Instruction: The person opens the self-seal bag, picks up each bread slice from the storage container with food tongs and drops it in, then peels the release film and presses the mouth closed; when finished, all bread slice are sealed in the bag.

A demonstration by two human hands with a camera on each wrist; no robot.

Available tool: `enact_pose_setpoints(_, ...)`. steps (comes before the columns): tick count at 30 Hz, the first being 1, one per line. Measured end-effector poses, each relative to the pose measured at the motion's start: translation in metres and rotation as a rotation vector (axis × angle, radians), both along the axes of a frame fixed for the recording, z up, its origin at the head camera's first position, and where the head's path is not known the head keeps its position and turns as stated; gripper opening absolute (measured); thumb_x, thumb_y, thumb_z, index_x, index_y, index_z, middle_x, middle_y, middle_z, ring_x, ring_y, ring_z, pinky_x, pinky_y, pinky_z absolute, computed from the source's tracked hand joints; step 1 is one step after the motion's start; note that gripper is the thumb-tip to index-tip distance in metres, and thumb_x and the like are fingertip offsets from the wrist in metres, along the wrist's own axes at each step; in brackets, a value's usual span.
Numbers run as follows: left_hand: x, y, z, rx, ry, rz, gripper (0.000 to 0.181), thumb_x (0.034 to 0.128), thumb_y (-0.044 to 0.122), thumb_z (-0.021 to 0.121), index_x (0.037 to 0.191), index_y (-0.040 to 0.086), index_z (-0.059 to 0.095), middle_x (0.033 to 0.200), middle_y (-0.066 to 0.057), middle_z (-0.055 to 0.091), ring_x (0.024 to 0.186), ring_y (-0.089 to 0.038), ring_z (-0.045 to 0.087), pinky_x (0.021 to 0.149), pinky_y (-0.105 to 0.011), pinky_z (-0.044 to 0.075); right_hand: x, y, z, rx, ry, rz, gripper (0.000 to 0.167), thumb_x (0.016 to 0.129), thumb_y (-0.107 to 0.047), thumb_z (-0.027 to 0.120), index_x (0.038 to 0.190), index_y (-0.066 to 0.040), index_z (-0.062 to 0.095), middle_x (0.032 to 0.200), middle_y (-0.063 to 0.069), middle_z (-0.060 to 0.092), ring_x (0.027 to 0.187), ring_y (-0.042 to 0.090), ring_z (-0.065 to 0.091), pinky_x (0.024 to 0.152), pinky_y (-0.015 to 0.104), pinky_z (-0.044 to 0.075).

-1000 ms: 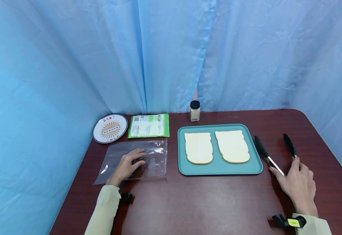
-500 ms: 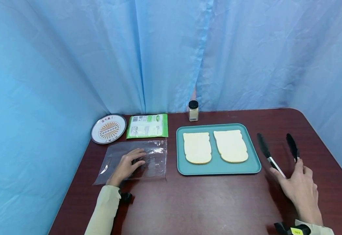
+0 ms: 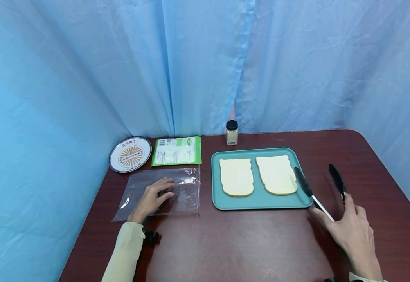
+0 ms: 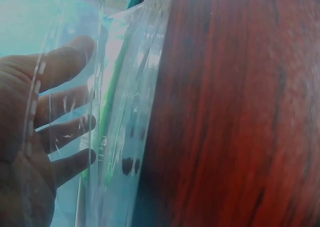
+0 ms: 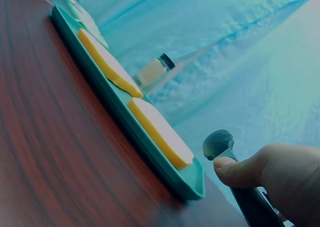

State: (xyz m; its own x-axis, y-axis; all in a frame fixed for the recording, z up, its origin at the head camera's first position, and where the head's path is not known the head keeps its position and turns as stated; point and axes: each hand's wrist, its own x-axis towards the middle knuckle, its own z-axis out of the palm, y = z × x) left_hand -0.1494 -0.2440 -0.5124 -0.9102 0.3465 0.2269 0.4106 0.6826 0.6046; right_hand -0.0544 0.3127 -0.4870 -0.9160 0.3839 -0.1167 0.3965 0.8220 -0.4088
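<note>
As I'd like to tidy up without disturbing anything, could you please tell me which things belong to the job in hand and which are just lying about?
Probably in the job:
Tongs, held in the right hand
Bread, two slices near the tongs
Tray, under the bread
Bag, with the left hand at it

Seemingly just lying about, no hands at them:
Plate
Packet
Jar

The tray (image 3: 241, 203) looks like smooth matt plastic, the slices (image 3: 236, 177) on it are matt as well, and the table (image 3: 247, 246) under it shows wood grain with a glossy finish. To the left of the tray, the bag (image 3: 187, 199) is of thin, clear, shiny plastic; at its right side, the tongs (image 3: 322, 208) are of bright metal with plastic-looking tips (image 3: 337, 177). Behind the tray, the curtain (image 3: 205, 78) is of thin cloth with a soft sheen.
</note>
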Motion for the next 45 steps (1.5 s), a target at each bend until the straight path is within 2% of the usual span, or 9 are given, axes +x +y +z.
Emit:
enact_pose_setpoints(5, -0.001, 0.000, 0.000, -0.006, 0.004, 0.000, 0.035, 0.0889, 0.016, 0.075, 0.122, 0.008, 0.072, 0.135, -0.017, 0.066, 0.135, -0.038, 0.055, 0.110, -0.055, 0.046, 0.007, -0.011, 0.000, 0.028, 0.032, 0.045, 0.116, 0.083, -0.073, 0.063, 0.159, -0.001, 0.014, 0.133, 0.046, 0.038, 0.099, 0.066, 0.050, 0.070, 0.068, 0.043)
enact_pose_setpoints(14, -0.001, 0.001, 0.000, 0.004, 0.005, -0.011, 0.035, 0.0890, 0.015, 0.075, 0.123, 0.007, 0.072, 0.135, -0.018, 0.066, 0.135, -0.039, 0.055, 0.109, -0.055, 0.046, 0.017, -0.030, 0.008, 0.041, -0.042, 0.107, 0.115, 0.085, -0.076, 0.056, 0.161, -0.007, 0.005, 0.138, 0.043, 0.037, 0.091, 0.065, 0.055, 0.061, 0.065, 0.045)
enact_pose_setpoints(21, 0.000, 0.002, 0.000, -0.001, -0.005, -0.003, 0.035, 0.0899, 0.016, 0.074, 0.123, 0.007, 0.072, 0.136, -0.017, 0.065, 0.135, -0.038, 0.055, 0.109, -0.055, 0.046, 0.020, -0.046, 0.011, 0.045, -0.076, 0.107, 0.116, 0.083, -0.077, 0.058, 0.160, -0.007, 0.009, 0.136, 0.039, 0.037, 0.079, 0.061, 0.057, 0.061, 0.065, 0.046)
enact_pose_setpoints(33, 0.000, 0.002, -0.002, 0.000, 0.015, -0.010, 0.034, 0.0886, 0.015, 0.075, 0.122, 0.009, 0.073, 0.135, -0.017, 0.066, 0.135, -0.038, 0.055, 0.109, -0.055, 0.047, 0.021, -0.071, 0.016, 0.061, -0.164, 0.071, 0.121, 0.081, -0.082, 0.056, 0.157, 0.000, 0.010, 0.132, 0.041, 0.035, 0.075, 0.056, 0.057, 0.062, 0.064, 0.048)
enact_pose_setpoints(39, 0.000, 0.002, -0.002, -0.003, 0.016, -0.011, 0.035, 0.0886, 0.015, 0.075, 0.122, 0.008, 0.072, 0.135, -0.017, 0.066, 0.135, -0.039, 0.055, 0.109, -0.055, 0.046, 0.021, -0.084, 0.021, 0.070, -0.163, 0.067, 0.116, 0.082, -0.073, 0.064, 0.155, 0.002, 0.014, 0.129, 0.042, 0.036, 0.068, 0.051, 0.056, 0.058, 0.061, 0.049)
enact_pose_setpoints(45, -0.001, 0.003, -0.001, -0.003, 0.005, -0.016, 0.035, 0.0894, 0.015, 0.074, 0.123, 0.007, 0.072, 0.136, -0.018, 0.065, 0.136, -0.039, 0.054, 0.110, -0.055, 0.046, 0.017, -0.092, 0.028, 0.072, -0.174, 0.059, 0.112, 0.083, -0.065, 0.068, 0.152, 0.006, 0.016, 0.124, 0.044, 0.038, 0.071, 0.053, 0.057, 0.059, 0.061, 0.049)
